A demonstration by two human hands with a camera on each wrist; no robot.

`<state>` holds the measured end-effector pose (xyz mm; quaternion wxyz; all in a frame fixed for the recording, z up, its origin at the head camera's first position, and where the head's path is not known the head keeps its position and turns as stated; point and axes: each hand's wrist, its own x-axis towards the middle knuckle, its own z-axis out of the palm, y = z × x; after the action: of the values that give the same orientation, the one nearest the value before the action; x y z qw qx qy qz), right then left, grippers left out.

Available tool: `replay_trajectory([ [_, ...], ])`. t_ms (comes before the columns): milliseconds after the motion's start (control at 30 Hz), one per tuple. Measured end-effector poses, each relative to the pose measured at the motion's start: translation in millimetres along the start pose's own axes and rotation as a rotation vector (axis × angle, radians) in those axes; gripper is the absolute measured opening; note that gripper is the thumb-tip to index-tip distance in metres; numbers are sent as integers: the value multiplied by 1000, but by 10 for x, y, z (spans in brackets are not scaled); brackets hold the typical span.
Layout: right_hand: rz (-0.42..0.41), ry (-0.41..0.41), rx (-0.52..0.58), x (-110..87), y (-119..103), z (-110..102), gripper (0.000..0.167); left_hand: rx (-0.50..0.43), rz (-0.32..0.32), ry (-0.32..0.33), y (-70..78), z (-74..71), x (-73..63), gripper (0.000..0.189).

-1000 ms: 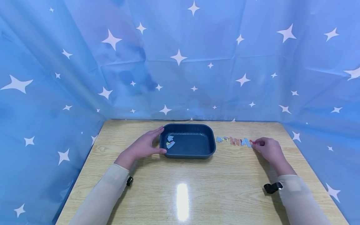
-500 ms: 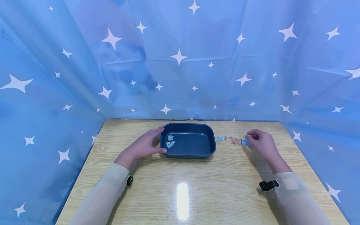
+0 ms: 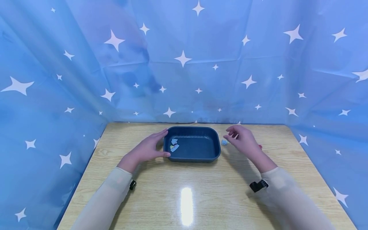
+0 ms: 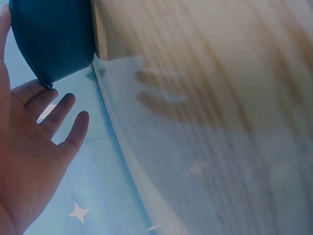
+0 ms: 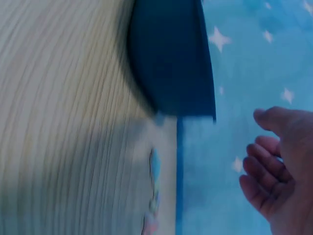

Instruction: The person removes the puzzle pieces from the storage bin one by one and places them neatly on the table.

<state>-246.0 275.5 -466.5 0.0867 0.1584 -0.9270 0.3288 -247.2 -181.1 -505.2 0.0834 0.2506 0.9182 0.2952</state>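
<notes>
My left hand (image 3: 143,149) rests against the left end of a dark blue rectangular tray (image 3: 195,159), thumb at the near corner and fingertips at the far one. Straight fingers touch its rim in the left wrist view. Two light-blue printed pieces, perhaps puzzle pieces (image 3: 174,147), lie inside at the left. My right hand (image 3: 243,140) hovers just right of the tray, fingers loosely bent and holding nothing that shows. Below it runs a row of similar pieces, mostly hidden in the head view; a blue one (image 3: 224,142) and a red one (image 3: 260,146) peek out.
Under everything is a wooden table (image 3: 161,195) with a bright light reflection near its front. A blue curtain with white stars (image 3: 184,89) hangs behind it and along both sides. In the right wrist view, the row of pieces (image 5: 155,169) lies near the table's edge.
My right hand has left the red piece at the row's right end and moved left over the row, close to the tray. The left hand and tray have stayed put.
</notes>
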Motion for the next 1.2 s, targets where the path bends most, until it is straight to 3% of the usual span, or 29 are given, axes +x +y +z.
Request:
replay_trajectory([
  [367, -22, -96, 2, 173, -616, 406, 35, -2, -3, 0, 7, 24, 12, 111],
  [600, -38, -238, -47, 274, -893, 718, 44, -1, -13, 0, -5, 16, -3, 111],
  [1200, -14, -404, -148, 539, -1216, 1389, 44, -2, 1, 5, 12, 10, 14, 106],
])
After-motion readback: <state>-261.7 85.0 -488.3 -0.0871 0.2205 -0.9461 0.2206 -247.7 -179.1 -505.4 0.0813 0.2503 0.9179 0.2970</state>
